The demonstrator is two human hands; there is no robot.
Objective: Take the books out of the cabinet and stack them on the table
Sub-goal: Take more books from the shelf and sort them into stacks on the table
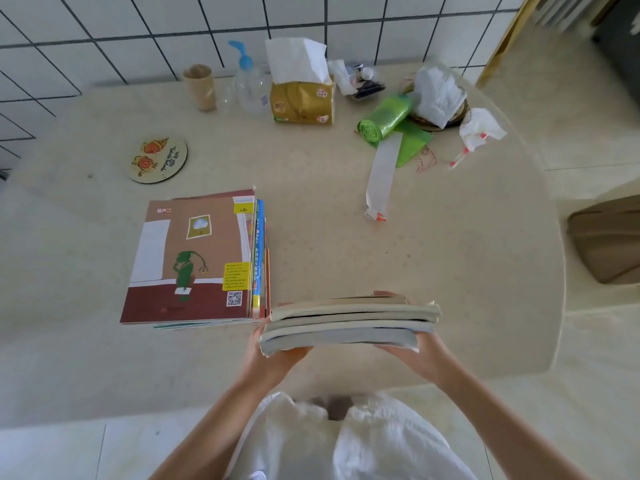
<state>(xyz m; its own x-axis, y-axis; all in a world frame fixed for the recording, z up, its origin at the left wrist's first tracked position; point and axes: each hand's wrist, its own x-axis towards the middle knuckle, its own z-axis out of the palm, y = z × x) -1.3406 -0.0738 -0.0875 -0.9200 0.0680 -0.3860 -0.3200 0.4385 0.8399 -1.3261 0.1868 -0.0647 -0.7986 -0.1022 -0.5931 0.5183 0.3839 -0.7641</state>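
1. The table (346, 237) is a pale, speckled surface with a rounded right end, set against a white tiled wall (138, 29).
2. A stack of picture books (194, 258) lies flat on the table, left of centre. Its top cover shows a brown room with a green figure, and blue and red spines show along the stack's right edge.
3. A bundle of books (349, 322), several thin volumes with pale page edges facing the camera, is held level over the near edge of the table, just right of the stack. Its left end is close beside the stack's near right corner; whether they touch cannot be told.
4. The left hand (273, 355) grips the bundle's left end from beneath, fingers curled under the lowest book.
5. The right hand (415, 355) holds the right end from below, and a fingertip shows above the far top edge, so the bundle sits between the two hands.
6. At the back of the table stand a yellow tissue pack (303, 102), a roll of green bags (384, 121), a clear bottle with a blue pump (251, 81), a tan cup (200, 86) and a round coaster (158, 160).
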